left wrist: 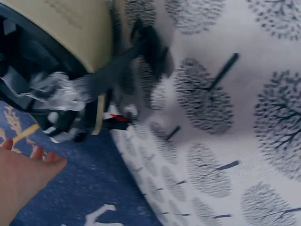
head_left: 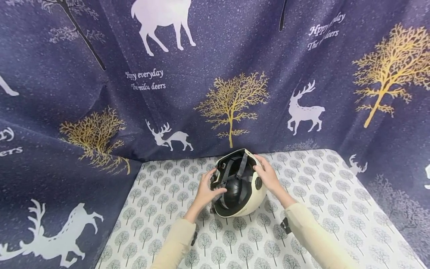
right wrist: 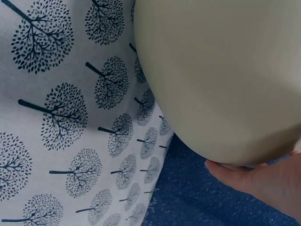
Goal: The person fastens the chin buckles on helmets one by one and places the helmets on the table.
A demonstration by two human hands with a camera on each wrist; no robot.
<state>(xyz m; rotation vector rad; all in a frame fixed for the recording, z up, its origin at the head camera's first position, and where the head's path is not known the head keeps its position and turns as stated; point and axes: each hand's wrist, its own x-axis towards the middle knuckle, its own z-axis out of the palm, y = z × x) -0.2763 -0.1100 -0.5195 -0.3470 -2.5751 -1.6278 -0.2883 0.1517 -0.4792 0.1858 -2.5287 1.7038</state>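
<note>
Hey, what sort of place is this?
Probably an indoor corner set up as a work spot: dark blue hangings printed with deer form the backdrop, and a tree-print cloth covers what looks like a table under the helmet.

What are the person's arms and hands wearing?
The left sleeve and right sleeve are plain, pale cream, and end before the hands. The left hand and right hand have no gloves. Something small and black sticks out beside each sleeve.

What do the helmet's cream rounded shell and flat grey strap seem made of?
Cream, rounded helmet shell: probably hard plastic, matte; the surface is smooth and softly shaded. Flat grey strap: likely woven webbing, dull; fine ribbing shows, though blurred.
</note>
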